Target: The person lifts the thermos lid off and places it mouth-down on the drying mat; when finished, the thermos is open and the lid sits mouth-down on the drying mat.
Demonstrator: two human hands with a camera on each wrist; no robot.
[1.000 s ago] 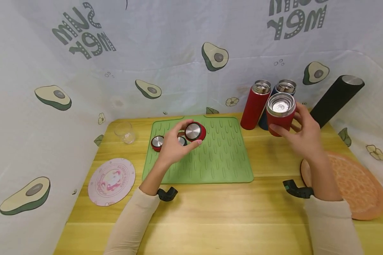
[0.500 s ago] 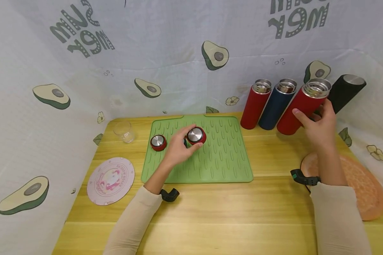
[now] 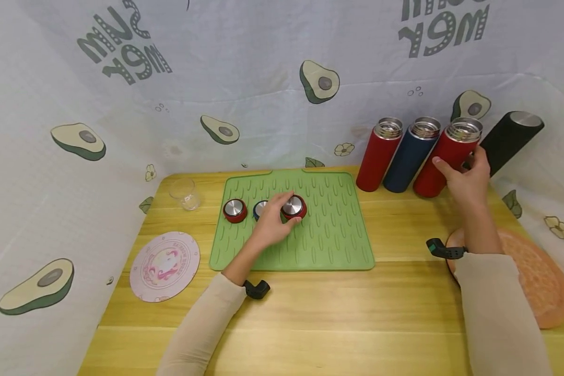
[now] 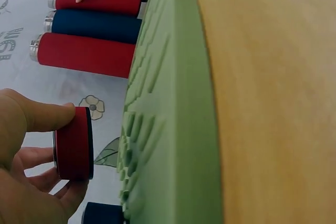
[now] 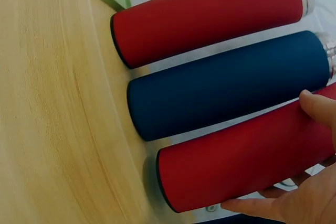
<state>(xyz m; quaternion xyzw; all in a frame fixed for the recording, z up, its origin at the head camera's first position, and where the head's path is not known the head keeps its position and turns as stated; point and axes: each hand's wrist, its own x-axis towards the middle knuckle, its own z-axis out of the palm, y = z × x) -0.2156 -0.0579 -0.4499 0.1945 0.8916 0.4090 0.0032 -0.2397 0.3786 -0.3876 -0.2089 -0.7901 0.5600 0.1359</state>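
My left hand [image 3: 273, 222] pinches a red bottle lid [image 3: 294, 207] with a steel top between thumb and fingers. In the left wrist view this lid [image 4: 73, 145] hangs close over the green mat [image 3: 331, 237], a small gap showing beneath it. A blue lid [image 3: 259, 209], partly hidden by the fingers, and another red lid [image 3: 235, 209] sit to its left on the mat. My right hand [image 3: 470, 180] grips an uncapped red vacuum bottle [image 3: 439, 164], upright beside an uncapped blue bottle [image 3: 409, 162]. Left of that stands another uncapped red bottle [image 3: 378, 162].
A black bottle [image 3: 507, 141] with its steel-topped lid on stands behind my right hand. A clear glass [image 3: 186, 195] and a round pink unicorn mat [image 3: 164, 267] lie to the left. At the right is a round pizza-patterned board [image 3: 540, 277]. A printed curtain backs the table.
My right hand has carried its red bottle rightward and set it beside the blue one. The left hand has lowered its red lid toward the mat, right of the blue lid.
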